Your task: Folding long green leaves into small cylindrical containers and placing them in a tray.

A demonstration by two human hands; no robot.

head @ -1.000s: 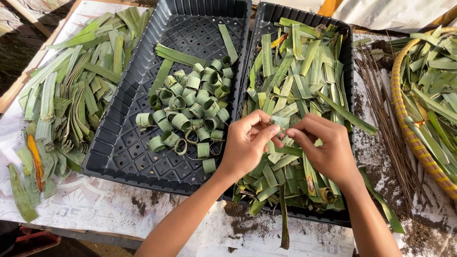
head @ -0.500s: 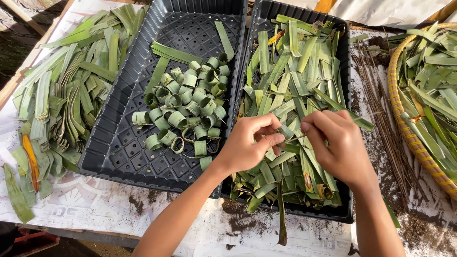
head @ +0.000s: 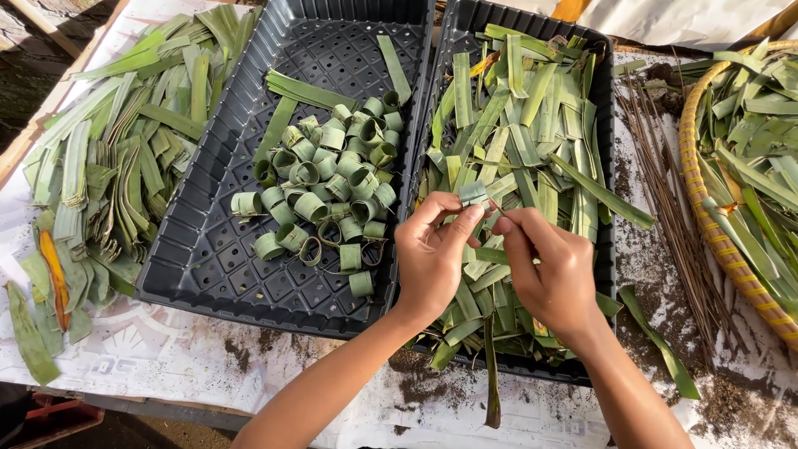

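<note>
We pinch a short leaf strip (head: 474, 194) between both hands above the right tray (head: 605, 158): left hand (head: 432, 258) grips it curled, right hand (head: 549, 266) pinches a thin stick at it, likely pinning. Finished rings (head: 328, 187) fill the left tray (head: 208, 258).

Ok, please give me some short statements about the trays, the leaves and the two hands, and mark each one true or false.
1. Both hands, left hand and right hand, pinch one folded leaf strip. True.
2. The leaf rings lie in the right tray. False: they lie in the left tray.
3. The right tray holds flat leaf strips. True.
4. The basket stands at the far left. False: it is at the right edge.
</note>
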